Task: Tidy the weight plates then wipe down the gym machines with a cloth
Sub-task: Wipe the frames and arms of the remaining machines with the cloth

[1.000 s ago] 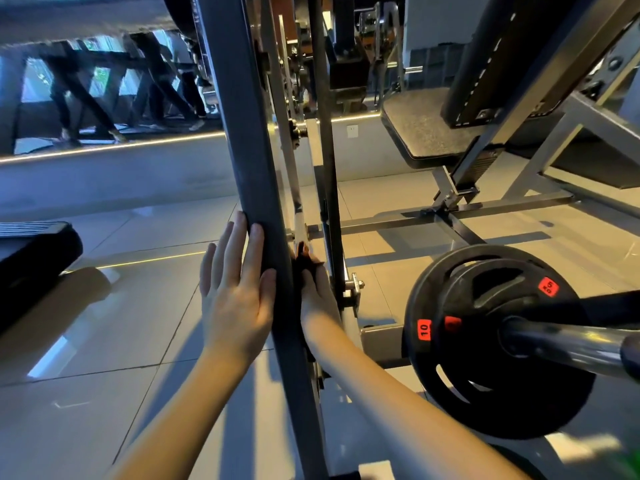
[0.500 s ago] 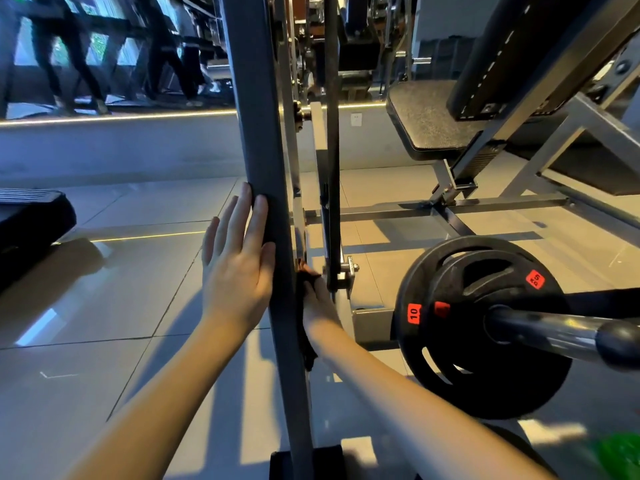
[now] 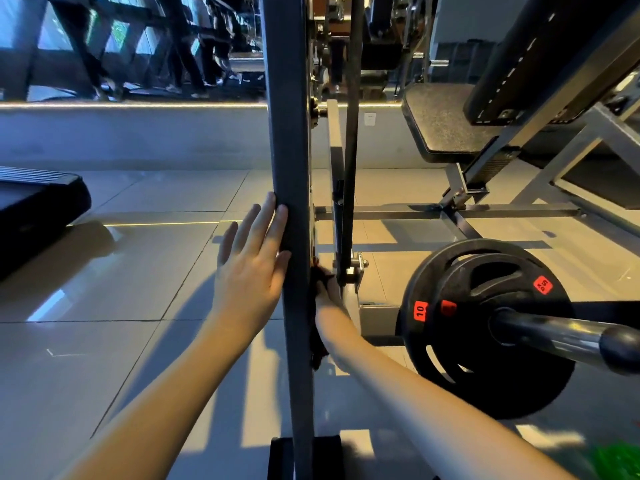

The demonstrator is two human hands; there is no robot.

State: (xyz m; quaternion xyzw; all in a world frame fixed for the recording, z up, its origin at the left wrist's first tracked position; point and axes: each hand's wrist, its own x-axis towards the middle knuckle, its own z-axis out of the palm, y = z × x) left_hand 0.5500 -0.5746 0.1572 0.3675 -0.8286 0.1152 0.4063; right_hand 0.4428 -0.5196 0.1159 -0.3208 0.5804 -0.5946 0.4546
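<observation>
A grey upright post [image 3: 289, 140] of a gym machine stands in the middle of the view. My left hand [image 3: 251, 271] lies flat against its left face, fingers spread and pointing up. My right hand [image 3: 329, 294] is on the post's right side, mostly hidden behind it, pressing a dark cloth [image 3: 317, 341] against the metal low down. Two black weight plates [image 3: 485, 327] with red labels, one reading 10, sit on a chrome bar sleeve [image 3: 568, 337] at the right.
A padded black seat [image 3: 440, 123] and angled steel frame [image 3: 561, 143] rise at the back right. A black treadmill end [image 3: 38, 206] lies at the left. Glossy floor tiles [image 3: 114, 306] spread left of the post. A mirror wall [image 3: 131, 46] runs along the back.
My right hand with the cloth has slid down the post's right side. My left hand has stayed flat on the post while the view tilted down slightly.
</observation>
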